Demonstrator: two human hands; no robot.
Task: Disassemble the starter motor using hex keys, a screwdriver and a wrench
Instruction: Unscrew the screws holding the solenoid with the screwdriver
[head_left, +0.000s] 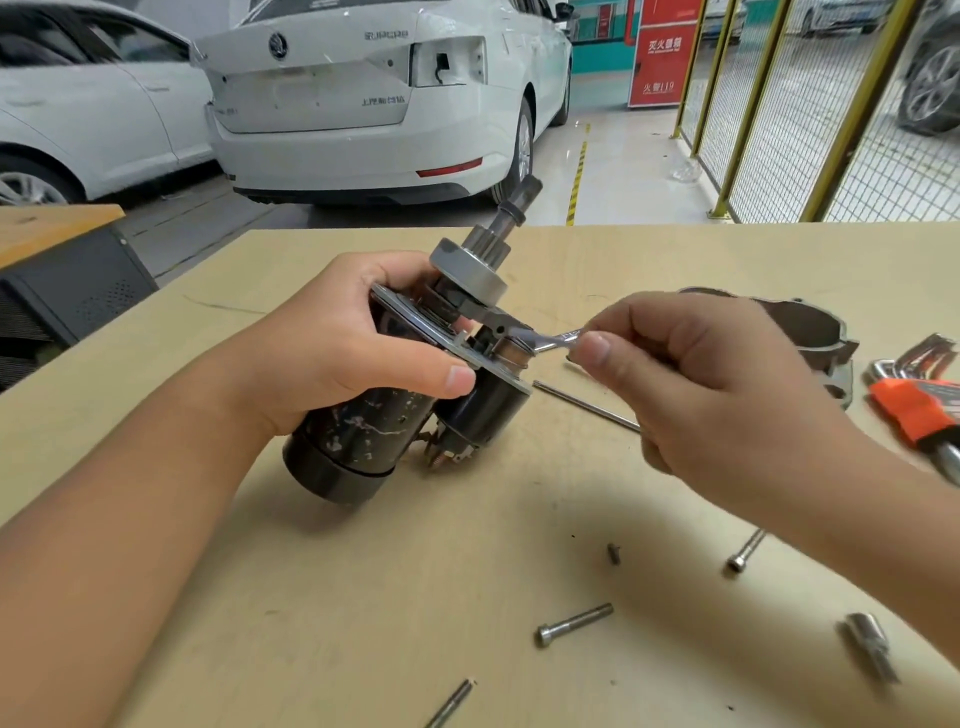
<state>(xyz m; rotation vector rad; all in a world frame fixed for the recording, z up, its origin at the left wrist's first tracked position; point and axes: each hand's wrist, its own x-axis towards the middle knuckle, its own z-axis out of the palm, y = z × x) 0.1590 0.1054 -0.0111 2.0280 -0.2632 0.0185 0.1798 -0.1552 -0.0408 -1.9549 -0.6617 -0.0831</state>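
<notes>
- Only the head view is on hand, so everything below is read from it.
- Held tilted above the bench (311, 597), the starter motor (363, 415) has its black body wrapped by the left hand (332, 353), thumb across the front by the plate; the pinion shaft points up and away, and the lower end cap sits near or on the wood, I cannot tell which.
- Right hand (701, 384): thumb and forefinger pinch the end of a small wrench (558, 340), the remaining fingers curled loosely behind; its head reaches the fitting beside the solenoid (488, 405), though whether it is fully seated on a nut is hidden.
- Risk: with so light a pinch at the handle tip, the wrench could slip off and round the fastener, or spring toward the left thumb close by.
- Risk: the motor is steadied by one hand only, so a hard pull may twist it out of that grip and drop it onto the bench.
- Risk: loose bolts (571, 623) and a small screw (613, 553) lie scattered in front, a long through-rod (587, 405) lies under the right hand; a knock could roll them off the edge.
- Well off to the right rest the removed housing (810, 332) and the orange hex key set (919, 405), clear of the work.
</notes>
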